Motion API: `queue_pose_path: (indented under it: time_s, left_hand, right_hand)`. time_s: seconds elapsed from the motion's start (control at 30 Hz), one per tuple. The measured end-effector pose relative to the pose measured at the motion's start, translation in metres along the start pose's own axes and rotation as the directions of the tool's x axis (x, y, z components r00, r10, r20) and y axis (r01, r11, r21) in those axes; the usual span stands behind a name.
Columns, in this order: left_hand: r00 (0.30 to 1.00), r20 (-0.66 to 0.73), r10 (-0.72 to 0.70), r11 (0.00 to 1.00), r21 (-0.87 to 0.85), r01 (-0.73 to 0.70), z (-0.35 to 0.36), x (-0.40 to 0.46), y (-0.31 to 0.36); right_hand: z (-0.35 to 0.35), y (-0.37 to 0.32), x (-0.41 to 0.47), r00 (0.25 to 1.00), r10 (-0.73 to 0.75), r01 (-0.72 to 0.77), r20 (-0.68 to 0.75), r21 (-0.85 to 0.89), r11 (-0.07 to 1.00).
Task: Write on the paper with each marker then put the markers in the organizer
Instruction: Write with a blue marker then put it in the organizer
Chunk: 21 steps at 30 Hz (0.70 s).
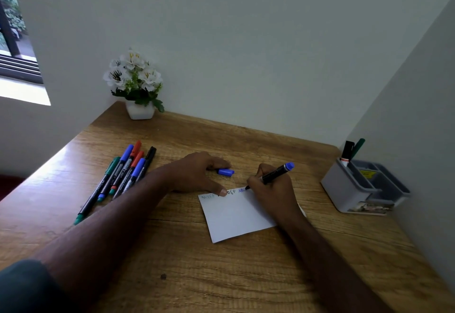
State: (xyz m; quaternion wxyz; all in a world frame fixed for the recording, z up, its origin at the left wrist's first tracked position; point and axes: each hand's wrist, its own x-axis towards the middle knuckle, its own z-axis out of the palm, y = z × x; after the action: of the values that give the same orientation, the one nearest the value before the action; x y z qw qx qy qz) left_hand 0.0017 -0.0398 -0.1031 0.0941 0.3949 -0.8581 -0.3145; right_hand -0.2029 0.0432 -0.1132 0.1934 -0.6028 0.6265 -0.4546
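On the desk's point(221, 275) left side, by the window point(14, 41), lies a loose bunch of capped markers point(120, 177), fanned out and touching one another: green, blue, red and black caps among them. Behind them, in the far corner against the wall, stands a small white pot of white flowers point(136, 83).

Moving across, the left hand point(197, 172) lies palm down on the wood, fingers relaxed and mostly straight, its thumb tip pressing the top edge of the paper point(236, 216). Just past its fingertips rests a blue cap point(226, 172), lying on its side on the desk, touching or very nearly touching the fingers (I cannot say which).

The paper sits near the middle of the desk, slightly turned, with a row of lettering along its upper edge: faint grey letters at the left, darker ones beside the thumb, then blue ones.

Next comes the right hand point(270, 189), fingers curled round a black-barrelled pen point(273, 174) with a blue end, pinching it low down. Its tip is on the paper right at the blue letters.

Far right, against the side wall and well apart from the paper, stands a grey organizer point(344, 189) with several compartments; two markers point(350, 151) stand upright in its back corner slot.
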Motion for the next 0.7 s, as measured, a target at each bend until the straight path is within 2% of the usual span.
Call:
queue_pose_path:
  time_s: [0.47, 0.7]
  left_hand:
    - [1.000, 0.002, -0.016, 1.000, -0.024, 0.016, 0.0017, 0.0041, -0.0068]
    - [1.000, 0.008, -0.011, 1.000, -0.010, 0.011, 0.0017, 0.0048, -0.0084]
  right_hand:
    - [-0.0012, 0.0035, 0.0012, 0.997, 0.031, -0.031, -0.067, -0.008, 0.999]
    - [-0.0019, 0.0023, 0.0003, 0.998, 0.036, -0.038, -0.045, -0.044, 0.998]
